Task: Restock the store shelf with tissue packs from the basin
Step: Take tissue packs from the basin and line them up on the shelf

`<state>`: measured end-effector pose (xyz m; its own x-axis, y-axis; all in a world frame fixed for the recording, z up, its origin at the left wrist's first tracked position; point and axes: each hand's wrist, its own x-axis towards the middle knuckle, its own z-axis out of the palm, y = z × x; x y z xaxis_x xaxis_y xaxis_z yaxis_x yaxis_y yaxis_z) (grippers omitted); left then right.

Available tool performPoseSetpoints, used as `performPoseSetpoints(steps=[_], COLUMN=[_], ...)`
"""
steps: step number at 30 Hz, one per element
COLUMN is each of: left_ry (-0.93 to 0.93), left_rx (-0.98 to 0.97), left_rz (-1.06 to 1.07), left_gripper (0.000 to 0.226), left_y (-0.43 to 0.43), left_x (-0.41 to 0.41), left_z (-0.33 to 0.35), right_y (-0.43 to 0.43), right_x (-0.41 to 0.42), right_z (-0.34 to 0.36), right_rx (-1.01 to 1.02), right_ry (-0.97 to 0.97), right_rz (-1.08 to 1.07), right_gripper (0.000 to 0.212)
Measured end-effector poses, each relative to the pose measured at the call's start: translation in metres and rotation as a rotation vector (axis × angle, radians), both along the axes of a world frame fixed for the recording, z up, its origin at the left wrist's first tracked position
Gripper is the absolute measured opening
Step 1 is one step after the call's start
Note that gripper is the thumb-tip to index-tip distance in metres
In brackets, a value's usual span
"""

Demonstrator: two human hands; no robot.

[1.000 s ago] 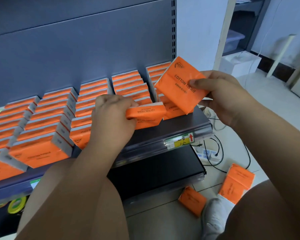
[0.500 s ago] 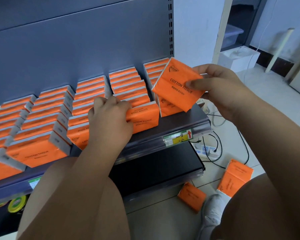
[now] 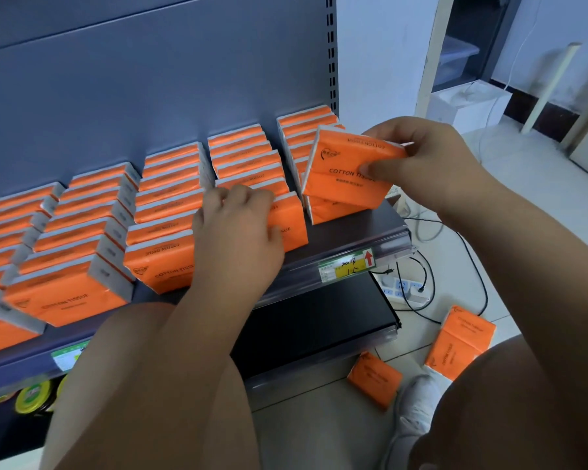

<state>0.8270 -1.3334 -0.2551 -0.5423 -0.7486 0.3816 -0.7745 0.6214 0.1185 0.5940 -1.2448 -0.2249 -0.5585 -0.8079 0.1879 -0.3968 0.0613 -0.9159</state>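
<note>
Several rows of orange tissue packs (image 3: 170, 205) stand on the grey store shelf (image 3: 350, 239). My left hand (image 3: 241, 232) presses on the front pack (image 3: 291, 222) of the second row from the right, fingers curled over its top edge. My right hand (image 3: 425, 161) grips another orange pack (image 3: 347, 167), thumb on its printed face, and holds it tilted at the front of the rightmost row (image 3: 306, 123). The basin is out of view.
Two loose orange packs (image 3: 374, 378) (image 3: 459, 340) lie on the tiled floor by my white shoe (image 3: 414, 408). A power strip with cables (image 3: 408, 290) sits on the floor at right. A dark lower shelf (image 3: 319, 320) juts out below. A white box (image 3: 465, 103) stands further back.
My right hand brought its pack down and against the front of the rightmost row. My left hand pushed the other pack upright into its row.
</note>
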Motion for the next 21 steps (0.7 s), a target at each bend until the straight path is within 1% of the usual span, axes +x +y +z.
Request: performPoseSetpoints(steps=[2, 4, 6, 9, 11, 15, 18, 21], left_ry=[0.001, 0.023, 0.068, 0.168, 0.225, 0.319, 0.294, 0.294], left_rx=[-0.055, -0.091, -0.07, -0.02, 0.042, 0.234, 0.328, 0.422], left_rz=[-0.078, -0.164, -0.204, -0.193, -0.208, -0.221, -0.221, -0.202], left_gripper=[0.039, 0.039, 0.042, 0.045, 0.047, 0.051, 0.047, 0.049], left_y=[0.013, 0.025, 0.034, 0.044, 0.052, 0.064, 0.071, 0.07], left_x=[-0.009, -0.019, -0.028, -0.036, -0.04, -0.047, -0.052, -0.054], left_z=[-0.001, -0.004, -0.007, -0.01, -0.012, -0.019, -0.025, -0.029], right_y=[0.001, 0.002, 0.003, 0.005, 0.006, 0.009, 0.006, 0.002], right_x=[-0.002, -0.004, -0.007, -0.014, -0.017, -0.019, -0.019, -0.018], right_z=[0.0, 0.0, -0.001, -0.004, -0.005, -0.008, -0.015, -0.023], right_rx=[0.012, 0.032, 0.044, 0.051, 0.073, 0.114, 0.147, 0.171], right_ry=[0.035, 0.081, 0.127, 0.217, 0.285, 0.321, 0.384, 0.431], right_rz=[-0.004, 0.002, 0.018, 0.038, 0.057, 0.113, 0.112, 0.089], right_gripper=[0.031, 0.031, 0.032, 0.033, 0.036, 0.039, 0.041, 0.043])
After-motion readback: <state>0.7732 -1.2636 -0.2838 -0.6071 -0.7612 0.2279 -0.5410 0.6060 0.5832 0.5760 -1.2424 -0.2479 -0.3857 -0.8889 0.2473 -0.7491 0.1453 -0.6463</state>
